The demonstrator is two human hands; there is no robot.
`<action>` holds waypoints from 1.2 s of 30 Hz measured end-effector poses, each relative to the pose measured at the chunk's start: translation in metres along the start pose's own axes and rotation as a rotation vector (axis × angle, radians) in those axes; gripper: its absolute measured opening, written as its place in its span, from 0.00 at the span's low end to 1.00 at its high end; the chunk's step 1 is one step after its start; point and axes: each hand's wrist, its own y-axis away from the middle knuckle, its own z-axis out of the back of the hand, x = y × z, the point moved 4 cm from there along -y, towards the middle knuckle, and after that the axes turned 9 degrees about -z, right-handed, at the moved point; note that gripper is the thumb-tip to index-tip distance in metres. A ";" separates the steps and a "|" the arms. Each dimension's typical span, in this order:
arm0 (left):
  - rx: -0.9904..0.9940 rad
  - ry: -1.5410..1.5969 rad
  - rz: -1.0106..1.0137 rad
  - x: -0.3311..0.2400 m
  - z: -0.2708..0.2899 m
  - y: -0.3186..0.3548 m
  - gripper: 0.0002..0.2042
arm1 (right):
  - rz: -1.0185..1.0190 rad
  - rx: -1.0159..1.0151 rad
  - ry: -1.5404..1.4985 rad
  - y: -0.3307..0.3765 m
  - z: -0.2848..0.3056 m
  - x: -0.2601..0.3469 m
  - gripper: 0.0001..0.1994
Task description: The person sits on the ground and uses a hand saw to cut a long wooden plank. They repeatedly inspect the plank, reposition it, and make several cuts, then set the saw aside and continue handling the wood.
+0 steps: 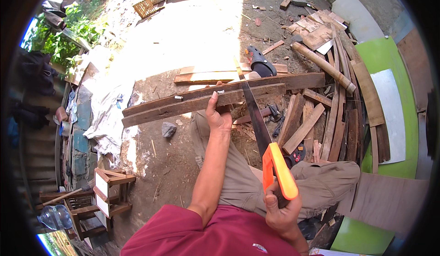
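Observation:
My right hand (283,214) is closed around the orange handle (285,173) of a handsaw (257,121). The saw's long dark blade slants up and away, crossing over two old brown wooden planks, its tip beyond them. Whether the teeth touch the wood I cannot tell. My left hand (218,115) grips the nearer plank (188,105) from below, thumb up against its face; its other fingers are mostly hidden. The farther, longer plank (300,80) lies right along the nearer one. Two small pale bits sit on the planks beside my thumb.
My grey clog (260,60) shows beyond the planks. At right lie scrap boards (305,128) and a bamboo pole (323,68); green panels (382,105) lean there. What looks like a hammer (257,115) lies under the blade. A stone (168,129) and wooden frame (110,196) are left.

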 end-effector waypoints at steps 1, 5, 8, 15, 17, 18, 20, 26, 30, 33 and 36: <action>0.003 0.006 0.013 -0.001 -0.003 0.002 0.25 | -0.009 0.001 0.004 0.001 -0.001 0.000 0.34; -0.006 0.010 0.031 0.000 -0.002 0.003 0.21 | -0.043 -0.001 0.007 -0.002 -0.003 0.001 0.34; -0.006 0.007 0.039 0.002 0.003 0.001 0.21 | -0.044 -0.009 0.010 -0.002 -0.004 0.004 0.34; 0.007 -0.024 -0.002 0.000 -0.003 0.004 0.22 | -0.055 -0.016 0.030 -0.007 -0.006 0.018 0.33; 0.055 -0.002 0.025 0.000 -0.005 0.007 0.23 | -0.067 -0.007 0.048 -0.014 -0.008 0.017 0.33; 0.079 0.008 0.038 0.000 -0.006 0.008 0.23 | -0.073 -0.002 0.056 -0.015 -0.009 0.016 0.33; 0.025 -0.018 0.011 0.000 -0.006 0.007 0.23 | -0.084 0.001 0.066 -0.015 -0.008 0.015 0.33; 0.013 -0.049 0.068 0.004 0.010 0.000 0.28 | -0.141 -0.016 0.088 -0.012 -0.007 0.016 0.32; -0.019 -0.051 0.035 0.000 0.013 -0.003 0.28 | -0.199 -0.026 0.031 -0.019 -0.009 0.021 0.31; 0.019 0.003 0.063 -0.003 0.012 -0.006 0.27 | -0.199 -0.032 -0.061 -0.016 -0.010 0.021 0.31; 0.023 0.030 0.083 -0.002 0.007 0.003 0.28 | -0.052 -0.060 0.005 -0.038 -0.019 0.016 0.27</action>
